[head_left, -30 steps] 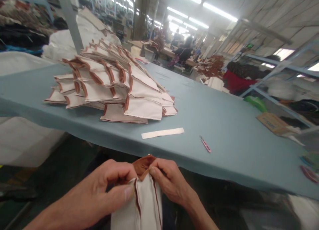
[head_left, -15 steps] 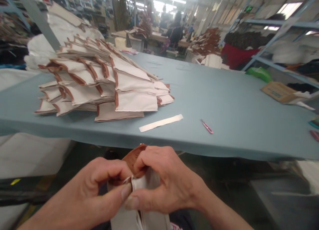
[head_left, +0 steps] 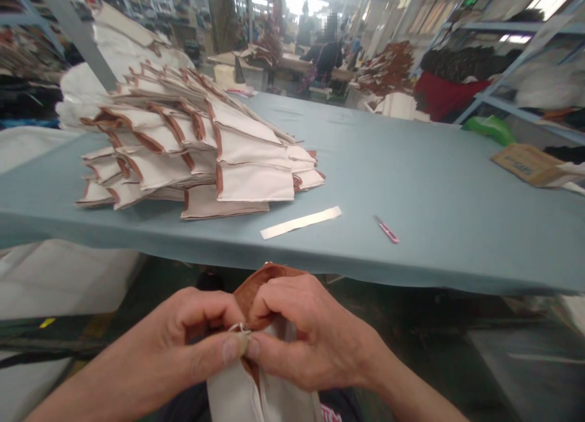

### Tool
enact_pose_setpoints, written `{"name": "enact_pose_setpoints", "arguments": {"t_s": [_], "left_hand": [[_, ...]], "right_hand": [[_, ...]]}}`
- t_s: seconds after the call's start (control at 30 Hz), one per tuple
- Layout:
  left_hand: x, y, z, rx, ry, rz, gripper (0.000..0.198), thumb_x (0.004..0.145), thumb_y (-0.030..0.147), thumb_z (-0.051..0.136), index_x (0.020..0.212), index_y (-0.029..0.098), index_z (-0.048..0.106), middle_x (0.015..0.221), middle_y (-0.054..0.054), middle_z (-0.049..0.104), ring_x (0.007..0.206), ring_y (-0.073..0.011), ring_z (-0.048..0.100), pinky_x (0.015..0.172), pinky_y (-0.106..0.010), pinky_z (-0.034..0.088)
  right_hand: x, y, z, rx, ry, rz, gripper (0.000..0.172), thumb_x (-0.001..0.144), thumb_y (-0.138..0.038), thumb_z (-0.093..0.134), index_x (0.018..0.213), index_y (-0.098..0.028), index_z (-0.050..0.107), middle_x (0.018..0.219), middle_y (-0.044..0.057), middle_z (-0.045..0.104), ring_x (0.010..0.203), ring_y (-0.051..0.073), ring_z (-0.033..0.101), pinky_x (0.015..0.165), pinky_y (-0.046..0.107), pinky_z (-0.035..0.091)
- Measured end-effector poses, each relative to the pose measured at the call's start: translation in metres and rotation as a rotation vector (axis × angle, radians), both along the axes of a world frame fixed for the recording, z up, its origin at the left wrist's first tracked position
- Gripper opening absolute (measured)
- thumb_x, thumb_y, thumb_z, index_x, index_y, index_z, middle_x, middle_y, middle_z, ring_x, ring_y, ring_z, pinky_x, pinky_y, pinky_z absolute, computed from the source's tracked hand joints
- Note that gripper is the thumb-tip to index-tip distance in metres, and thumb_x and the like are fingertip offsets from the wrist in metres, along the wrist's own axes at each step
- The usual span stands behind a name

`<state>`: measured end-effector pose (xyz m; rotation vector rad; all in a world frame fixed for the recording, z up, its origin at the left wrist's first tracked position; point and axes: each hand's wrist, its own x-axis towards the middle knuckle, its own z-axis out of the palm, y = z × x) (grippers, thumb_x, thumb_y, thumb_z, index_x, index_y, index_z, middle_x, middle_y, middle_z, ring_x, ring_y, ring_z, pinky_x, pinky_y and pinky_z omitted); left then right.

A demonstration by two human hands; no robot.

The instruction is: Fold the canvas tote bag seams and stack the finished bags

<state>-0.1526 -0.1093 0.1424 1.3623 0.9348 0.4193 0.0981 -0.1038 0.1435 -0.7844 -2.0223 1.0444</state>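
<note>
A cream fabric piece with brown lining (head_left: 228, 388) hangs below my two hands, in front of the table edge. My left hand (head_left: 192, 339) pinches its edge between thumb and fingers. From the other side my right hand (head_left: 301, 330) grips the same piece, its fingers curled into the brown part and its thumb tip against the left thumb. A small loop of pale thread (head_left: 240, 328) shows just above the thumbs. Beyond the hands, a pale strip (head_left: 300, 222) and small pink-handled snips (head_left: 386, 229) lie on the table.
The table (head_left: 411, 184) has a blue-green cover. A tall heap of cream and brown pieces (head_left: 183, 141) stands on its left. At the right are a cardboard box (head_left: 525, 164) and a green bag (head_left: 490, 129). A person (head_left: 325, 56) is in the background.
Both thumbs have come closer together over the piece's edge, and the thread loop stands out more. The table and the things on it have shifted slightly right and up in view.
</note>
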Motion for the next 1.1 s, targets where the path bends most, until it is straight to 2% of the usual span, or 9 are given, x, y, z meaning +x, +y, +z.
{"name": "enact_pose_setpoints", "arguments": {"t_s": [0.17,0.33,0.43,0.57,0.7,0.83,1.0,1.1], "left_hand": [[0.000,0.009,0.009,-0.066,-0.043,-0.048,0.013,0.094,0.037,0.086,0.090,0.025,0.088,0.081,0.003,0.081,0.074,-0.0141,0.068,0.068,-0.015,0.052],[-0.005,0.002,0.005,0.011,-0.072,-0.017,0.027,0.102,0.048,0.080,0.091,0.023,0.085,0.082,0.003,0.077,0.073,-0.0140,0.063,0.067,-0.017,0.052],[-0.004,-0.002,-0.002,0.062,-0.104,0.014,0.035,0.107,0.052,0.073,0.091,0.022,0.082,0.082,0.003,0.073,0.074,-0.0141,0.060,0.068,-0.018,0.051],[-0.003,-0.003,-0.003,0.132,-0.109,0.021,0.037,0.109,0.053,0.069,0.090,0.023,0.080,0.084,0.003,0.074,0.072,-0.0137,0.059,0.066,-0.018,0.050],[-0.005,-0.004,0.004,0.318,0.084,0.035,0.039,0.108,0.048,0.065,0.080,0.024,0.077,0.072,0.005,0.069,0.065,-0.0131,0.058,0.063,-0.018,0.048],[-0.008,-0.008,0.010,0.529,0.243,0.078,0.038,0.106,0.045,0.065,0.074,0.026,0.075,0.066,0.007,0.068,0.063,-0.0126,0.061,0.063,-0.019,0.046],[-0.005,-0.007,0.011,0.644,0.264,0.089,0.030,0.100,0.035,0.066,0.073,0.027,0.075,0.065,0.009,0.071,0.061,-0.0109,0.064,0.063,-0.018,0.047],[0.002,-0.004,0.010,0.634,0.197,0.060,0.029,0.098,0.030,0.060,0.071,0.026,0.070,0.063,0.008,0.071,0.058,-0.0106,0.063,0.058,-0.018,0.045]], "right_hand": [[0.001,0.000,0.004,-0.006,0.011,0.032,0.025,0.101,-0.028,0.078,0.084,-0.023,0.060,0.079,-0.005,0.069,0.074,0.012,0.062,0.078,0.026,0.047],[0.007,0.001,0.014,-0.069,-0.040,0.072,0.015,0.104,-0.025,0.071,0.092,-0.023,0.064,0.091,-0.001,0.077,0.083,0.015,0.068,0.086,0.027,0.055],[0.010,0.001,0.020,-0.082,-0.017,0.065,0.003,0.104,-0.023,0.070,0.103,-0.023,0.068,0.102,0.002,0.081,0.087,0.015,0.071,0.083,0.026,0.057],[0.008,0.000,0.018,0.064,-0.055,0.021,0.006,0.106,-0.019,0.068,0.103,-0.024,0.069,0.096,0.001,0.082,0.083,0.015,0.074,0.083,0.026,0.059],[0.002,-0.002,0.015,0.294,-0.092,-0.041,0.014,0.107,-0.016,0.065,0.097,-0.023,0.070,0.090,0.002,0.084,0.080,0.016,0.077,0.084,0.026,0.060],[-0.005,-0.002,0.020,0.442,-0.120,-0.094,0.024,0.111,-0.017,0.063,0.088,-0.022,0.070,0.080,0.002,0.084,0.069,0.015,0.078,0.075,0.025,0.058],[-0.007,-0.001,0.032,0.508,-0.155,-0.138,0.027,0.103,-0.009,0.059,0.080,-0.021,0.067,0.073,0.002,0.081,0.062,0.015,0.074,0.065,0.027,0.053],[-0.004,0.003,0.034,0.397,-0.115,-0.093,0.019,0.095,-0.008,0.060,0.084,-0.022,0.066,0.073,-0.001,0.081,0.058,0.012,0.068,0.061,0.024,0.049]]}}
